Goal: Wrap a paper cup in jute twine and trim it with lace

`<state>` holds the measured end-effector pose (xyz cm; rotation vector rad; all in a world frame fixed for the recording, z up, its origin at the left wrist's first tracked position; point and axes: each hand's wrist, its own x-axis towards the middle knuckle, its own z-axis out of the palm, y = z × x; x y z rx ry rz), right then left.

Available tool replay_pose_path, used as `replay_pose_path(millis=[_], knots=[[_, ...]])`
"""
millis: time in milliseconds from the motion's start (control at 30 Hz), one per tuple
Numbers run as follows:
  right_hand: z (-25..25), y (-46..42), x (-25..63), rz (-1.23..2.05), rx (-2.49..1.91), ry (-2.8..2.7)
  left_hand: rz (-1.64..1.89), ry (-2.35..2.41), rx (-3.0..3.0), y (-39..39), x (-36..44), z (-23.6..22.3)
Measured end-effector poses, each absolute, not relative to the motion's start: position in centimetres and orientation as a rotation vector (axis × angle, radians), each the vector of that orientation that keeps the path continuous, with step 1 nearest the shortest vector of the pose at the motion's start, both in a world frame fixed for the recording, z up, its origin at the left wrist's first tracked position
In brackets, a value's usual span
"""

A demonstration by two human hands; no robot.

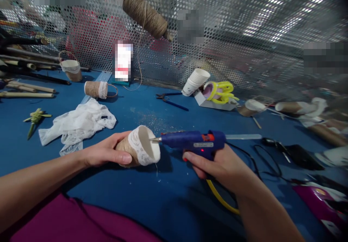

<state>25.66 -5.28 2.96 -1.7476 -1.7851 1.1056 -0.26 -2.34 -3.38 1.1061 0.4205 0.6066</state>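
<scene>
My left hand (112,149) is wrapped round a paper cup (143,146) covered in twine, with white lace about its rim. The cup lies tilted, its mouth facing right. In my right hand (214,164) is a blue glue gun (187,142) with a small red light lit. Its metal nozzle points left and reaches the cup's mouth; whether it touches the inner wall I cannot tell. A clear glue stick (243,136) sticks out of the gun's back. A thin strand hangs below the cup's rim. Left of the cup lies a heap of white lace (84,120).
Blue-handled pliers (174,102) lie behind the cup, near stacked paper cups (195,81) and a box with yellow-handled scissors (221,91). Twine-wrapped cups (95,89) stand or lie at the back left. A twine spool (144,13) hangs on the mesh. Black cables (268,162) run at right.
</scene>
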Motion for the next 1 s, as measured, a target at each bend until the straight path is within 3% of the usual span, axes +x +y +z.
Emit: replay_pose_path(millis=[200, 400, 733, 1000], knots=[[2.9, -5.2, 25.7, 1.156, -1.77, -1.783, 0.668, 0.546, 1.168, -2.1, -0.2, -3.7], [2.1, -4.8, 25.9, 1.22, -1.511, -1.566, 0.68, 0.548, 1.175, -2.1, -0.1, -3.9], [0.0, -4.8, 23.7, 1.804, -1.2, -1.045, 0.679, 0.344, 0.912, -2.4, 0.4, -3.6], [0.1, -4.9, 23.8, 1.657, -1.329, -1.213, 0.684, 0.354, 0.914, -2.4, 0.3, -3.8]])
